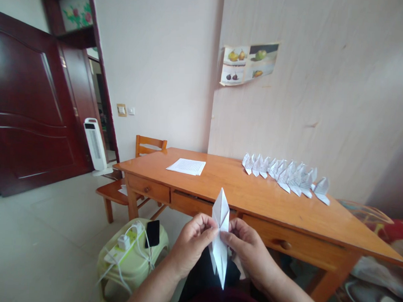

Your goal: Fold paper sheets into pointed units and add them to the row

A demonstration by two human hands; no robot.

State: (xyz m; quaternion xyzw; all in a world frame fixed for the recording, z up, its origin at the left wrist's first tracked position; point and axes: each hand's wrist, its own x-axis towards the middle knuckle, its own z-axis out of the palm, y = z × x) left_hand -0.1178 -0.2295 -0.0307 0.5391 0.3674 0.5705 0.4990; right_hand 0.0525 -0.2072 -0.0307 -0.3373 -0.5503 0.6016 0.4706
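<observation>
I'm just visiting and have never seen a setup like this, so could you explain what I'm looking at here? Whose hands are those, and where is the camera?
There is no machine here: these are a person's own bare hands. The single picture comes from a camera worn on that person's head, looking forward and down. The left hand and right hand pinch a long, pointed piece of folded white paper between them, in front of the wooden table. On the tabletop, a stack of printed sheets lies toward the left, and a group of folded paper pieces stands on the right. Lower left, a stool carries a black phone and a power strip with white cables.
</observation>
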